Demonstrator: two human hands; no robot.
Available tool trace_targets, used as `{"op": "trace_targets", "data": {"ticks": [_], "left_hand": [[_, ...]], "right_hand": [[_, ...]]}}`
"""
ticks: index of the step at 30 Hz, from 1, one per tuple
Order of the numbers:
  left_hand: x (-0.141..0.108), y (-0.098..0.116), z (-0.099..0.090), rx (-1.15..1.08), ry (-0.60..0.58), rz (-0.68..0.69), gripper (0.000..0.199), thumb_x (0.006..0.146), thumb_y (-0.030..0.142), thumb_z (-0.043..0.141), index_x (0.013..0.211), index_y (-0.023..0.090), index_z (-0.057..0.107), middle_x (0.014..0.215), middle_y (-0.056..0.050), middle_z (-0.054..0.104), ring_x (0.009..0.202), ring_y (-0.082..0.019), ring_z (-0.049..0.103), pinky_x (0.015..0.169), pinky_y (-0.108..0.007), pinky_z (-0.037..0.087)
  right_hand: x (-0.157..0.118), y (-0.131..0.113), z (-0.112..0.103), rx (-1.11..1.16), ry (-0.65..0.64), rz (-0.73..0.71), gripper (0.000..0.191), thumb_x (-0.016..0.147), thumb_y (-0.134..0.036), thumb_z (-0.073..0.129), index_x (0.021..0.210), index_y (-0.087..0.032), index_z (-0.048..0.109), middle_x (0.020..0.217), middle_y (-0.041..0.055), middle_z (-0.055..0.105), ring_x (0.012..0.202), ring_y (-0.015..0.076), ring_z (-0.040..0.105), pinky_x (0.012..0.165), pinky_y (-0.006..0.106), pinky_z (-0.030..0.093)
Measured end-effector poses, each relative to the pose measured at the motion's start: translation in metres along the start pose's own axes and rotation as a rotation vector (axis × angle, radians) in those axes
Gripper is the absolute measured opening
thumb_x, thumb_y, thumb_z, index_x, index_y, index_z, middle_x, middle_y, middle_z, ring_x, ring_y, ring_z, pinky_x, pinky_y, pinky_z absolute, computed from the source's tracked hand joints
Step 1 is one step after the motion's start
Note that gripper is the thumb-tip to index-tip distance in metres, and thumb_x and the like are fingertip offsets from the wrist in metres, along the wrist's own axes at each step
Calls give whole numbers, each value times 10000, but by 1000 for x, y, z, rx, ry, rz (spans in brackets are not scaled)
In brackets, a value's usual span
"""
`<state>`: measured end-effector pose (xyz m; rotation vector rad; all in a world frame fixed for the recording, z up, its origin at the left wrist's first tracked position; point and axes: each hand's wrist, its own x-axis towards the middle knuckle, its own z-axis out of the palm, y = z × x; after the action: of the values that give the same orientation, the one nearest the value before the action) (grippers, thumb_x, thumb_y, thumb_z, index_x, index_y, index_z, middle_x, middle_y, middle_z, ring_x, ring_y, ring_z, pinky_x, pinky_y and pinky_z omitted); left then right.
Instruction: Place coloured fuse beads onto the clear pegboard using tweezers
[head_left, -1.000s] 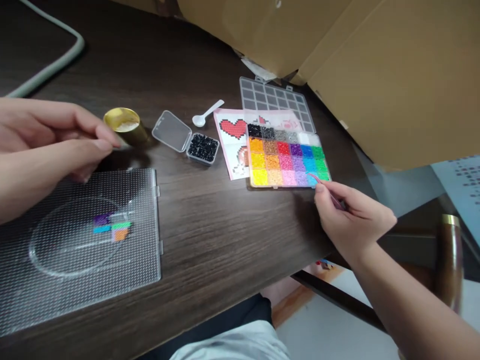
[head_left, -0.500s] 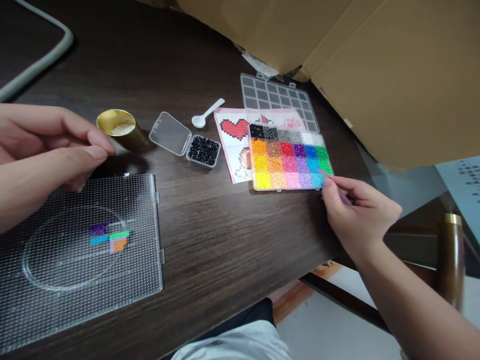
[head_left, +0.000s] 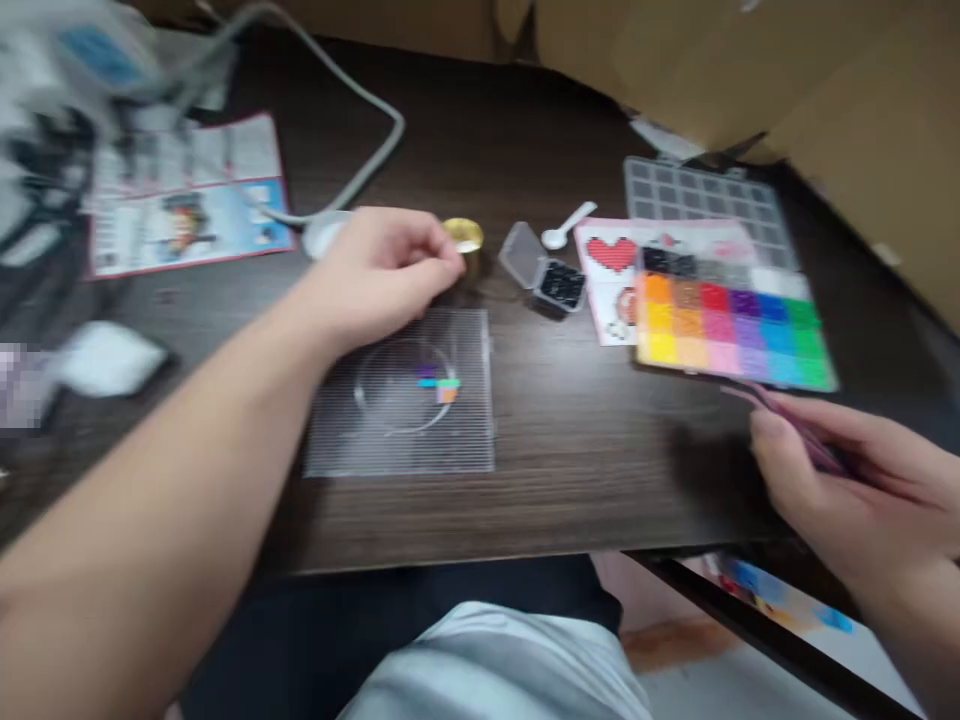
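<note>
board (head_left: pixel 405 455) mostly bare, just a lil bead patch (head_left: pixel 441 384) | right hand (head_left: pixel 847 515) clamped on tweezers (head_left: pixel 806 440) | left hand (head_left: pixel 382 275) pinched together

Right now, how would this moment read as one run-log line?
left hand: near gold cup | right hand: holding pink tweezers | bead box: open | pegboard: small coloured patch

Nothing can be read — any print on the red-edged leaflet (head_left: pixel 225 220) is too blurred.
</note>
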<state>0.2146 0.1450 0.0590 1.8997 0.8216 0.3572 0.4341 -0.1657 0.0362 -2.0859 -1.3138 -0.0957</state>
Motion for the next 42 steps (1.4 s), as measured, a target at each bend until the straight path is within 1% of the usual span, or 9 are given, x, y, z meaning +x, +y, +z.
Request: {"op": "trace_targets", "data": {"ticks": [5,8,11,14,19,28,34,37,42], "left_hand": [[9,-20,3,-67,-14,155,186,925,59,661,800,196,666,571,56,524,549,-79,433,566,-275,272],[11,-22,4,-100,-12,165,158,939,120,687,808,208,672,593,49,534,578,-99,450,593,-290,291],[10,-19,5,-120,-20,149,179,918,70,673,808,211,675,574,56,532,612,-103,453,626,-291,306],[9,-17,5,-107,-24,161,219,898,8,636,791,195,673,573,59,530,630,-94,484,651,-277,325],[10,-19,4,-172,-50,249,201,883,39,627,781,204,683,550,68,520,586,-87,490,608,-291,315],[3,-10,3,-47,-12,221,196,941,-23,630,816,80,739,572,106,529,537,25,422,598,-182,260],[7,-10,6,-108,39,256,238,834,-99,629,728,79,747,547,82,520,535,17,412,513,-142,228],[7,-9,7,-86,52,246,261,812,-120,616,709,84,743,542,82,500,548,8,408,519,-143,226],[5,-11,4,-92,14,262,181,849,0,656,748,111,757,608,43,561,589,-28,445,536,-221,239]], "right_hand": [[24,-90,64,236,-177,-204,315,988,-469,901,1253,-301,894,967,38,870,848,229,820,691,332,678],[35,-113,82,305,-285,-304,237,994,-397,912,1219,-322,912,958,22,878,825,217,824,676,320,683],[47,-114,89,424,-358,-391,103,1029,-261,861,1108,-287,921,861,-3,864,665,160,777,579,273,643],[61,-108,96,526,-351,-423,151,1028,-125,812,1024,-239,910,841,-14,872,632,139,789,552,236,635],[77,-97,100,432,-351,-564,229,1019,-69,794,1042,-270,901,786,-36,850,648,146,811,552,228,629],[78,-98,87,324,-449,-480,158,1062,-110,804,1119,-237,879,777,-31,822,585,93,725,518,213,545],[78,-99,85,315,-476,-445,172,1051,-101,815,1114,-245,885,802,-35,835,587,90,718,521,217,544],[75,-101,86,298,-454,-415,152,1046,-135,837,1077,-273,895,815,-35,840,634,119,763,529,237,569],[72,-102,88,323,-426,-398,153,1044,-157,836,1051,-298,896,781,-32,827,633,151,773,511,279,583]]}}
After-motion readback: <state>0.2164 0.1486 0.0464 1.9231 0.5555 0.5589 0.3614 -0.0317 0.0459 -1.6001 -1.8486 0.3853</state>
